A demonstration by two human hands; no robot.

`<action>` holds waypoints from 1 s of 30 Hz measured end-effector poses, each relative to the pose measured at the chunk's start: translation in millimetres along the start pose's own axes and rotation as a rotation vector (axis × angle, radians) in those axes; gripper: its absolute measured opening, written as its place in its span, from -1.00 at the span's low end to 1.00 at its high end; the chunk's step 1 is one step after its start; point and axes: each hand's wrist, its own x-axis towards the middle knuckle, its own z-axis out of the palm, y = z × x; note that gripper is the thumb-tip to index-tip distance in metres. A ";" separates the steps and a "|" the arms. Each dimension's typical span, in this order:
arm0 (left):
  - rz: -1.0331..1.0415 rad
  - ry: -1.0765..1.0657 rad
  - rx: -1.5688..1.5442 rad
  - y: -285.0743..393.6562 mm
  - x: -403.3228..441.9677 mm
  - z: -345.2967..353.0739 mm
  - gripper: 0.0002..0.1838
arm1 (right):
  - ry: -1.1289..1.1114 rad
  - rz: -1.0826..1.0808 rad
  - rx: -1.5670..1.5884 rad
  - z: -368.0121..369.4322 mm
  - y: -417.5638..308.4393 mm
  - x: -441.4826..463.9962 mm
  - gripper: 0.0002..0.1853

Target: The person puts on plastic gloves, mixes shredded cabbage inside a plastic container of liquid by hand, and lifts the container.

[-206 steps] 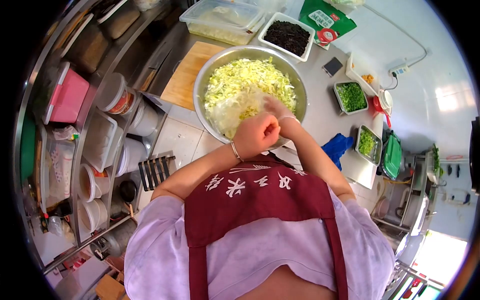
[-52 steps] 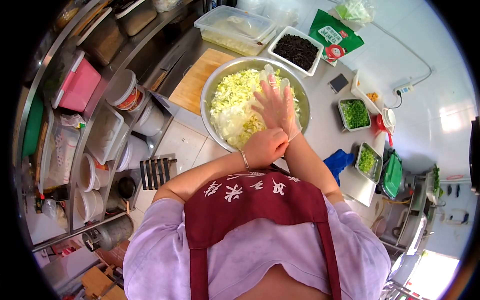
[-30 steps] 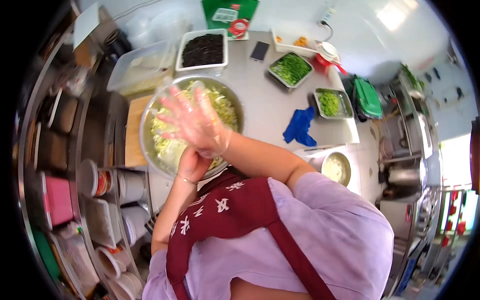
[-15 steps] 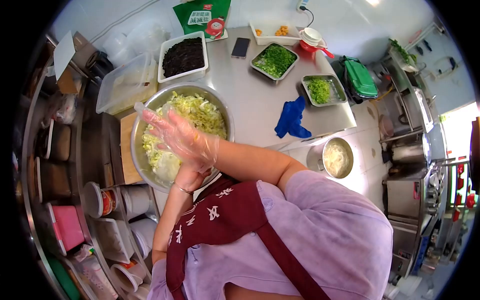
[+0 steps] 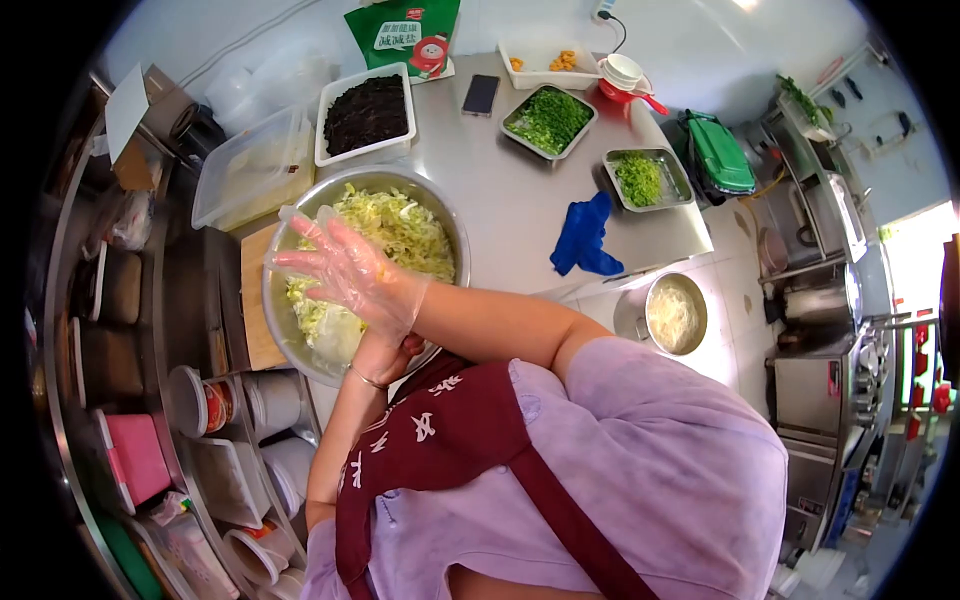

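A clear plastic glove (image 5: 362, 282) covers the right hand (image 5: 345, 272), which is above the bowl (image 5: 448, 218). The long axis of this glove runs from the cuff, at the wrist, toward the upper left of the view, where its fingertips are. The left hand (image 5: 385, 352) is at the cuff end, just below the right wrist, so the glove lies above this grip, and the fingertip end is farther from it. The right grip is spread wide and has hold of nothing. The left grip looks curled, but its fingers are partly hidden; I cannot tell if it pinches the cuff. Under the glove, chopped cabbage (image 5: 405, 228) lies in the bowl. Beside the bowl there is a wooden board (image 5: 257, 312); farther right, on the desk (image 5: 500, 190), lies a blue cloth (image 5: 583, 236).
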 end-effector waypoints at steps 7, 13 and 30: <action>0.016 0.067 0.063 -8.5 0.8 0.4 -0.74 | -0.008 0.090 0.172 -1.5 -0.1 -0.1 -0.35; 0.215 0.319 0.386 4.4 -8.0 -15.6 -0.76 | 0.383 -0.113 -0.112 -9.4 -16.8 7.1 -0.53; 1.083 0.320 1.370 19.8 -41.5 5.6 -0.88 | 0.554 0.024 -0.490 -27.0 25.9 11.3 -0.35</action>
